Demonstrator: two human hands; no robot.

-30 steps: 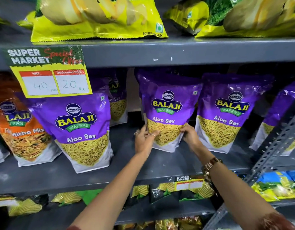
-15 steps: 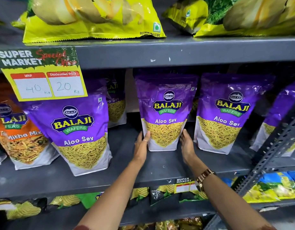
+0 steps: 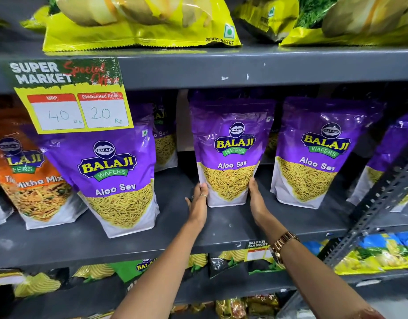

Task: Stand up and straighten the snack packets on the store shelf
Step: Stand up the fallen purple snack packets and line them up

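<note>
A purple Aloo Sev packet (image 3: pixel 230 155) stands upright in the middle of the grey shelf (image 3: pixel 221 229). My left hand (image 3: pixel 197 203) lies flat against its lower left edge and my right hand (image 3: pixel 256 199) presses its lower right edge, so the packet is held between both palms. Another Aloo Sev packet (image 3: pixel 116 178) stands nearer the front on the left, tilted slightly. A third one (image 3: pixel 318 155) stands upright to the right. A fourth purple packet (image 3: pixel 387 162) at the far right is partly hidden by a metal strut.
An orange Mitha Mix packet (image 3: pixel 30 185) stands at the left. A yellow price card (image 3: pixel 72 97) hangs from the upper shelf edge. Yellow wafer bags (image 3: pixel 138 26) lie on the shelf above. A slotted metal strut (image 3: pixel 380 208) crosses diagonally at right. More packets fill the shelf below.
The middle packet went from tilted with its base lifted to standing straight on the shelf. Both hands slid from its front down to its lower side edges.
</note>
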